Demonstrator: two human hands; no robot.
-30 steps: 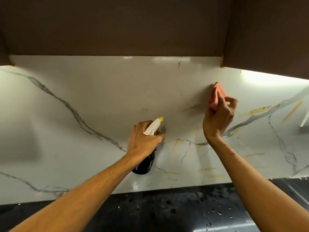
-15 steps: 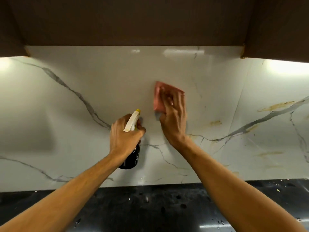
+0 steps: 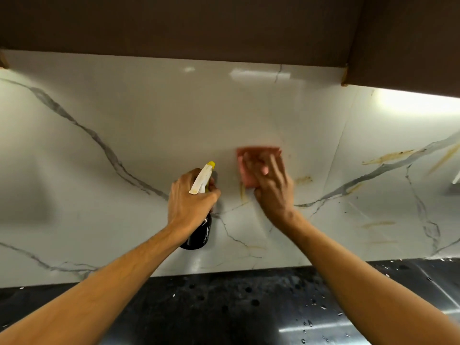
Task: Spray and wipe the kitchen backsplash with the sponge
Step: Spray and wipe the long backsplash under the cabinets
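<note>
Head view: left hand (image 3: 189, 197) grips the spray bottle (image 3: 199, 236); right hand (image 3: 271, 192) presses flat on the pink sponge (image 3: 249, 178), likely soft and light.

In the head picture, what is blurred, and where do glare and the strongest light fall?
Head view: the right hand and the pink sponge under it are motion-smeared; the left hand and spray bottle are sharp. Head view: a glare patch sits high on the backsplash; the brightest light spills under the cabinet at upper right.
</note>
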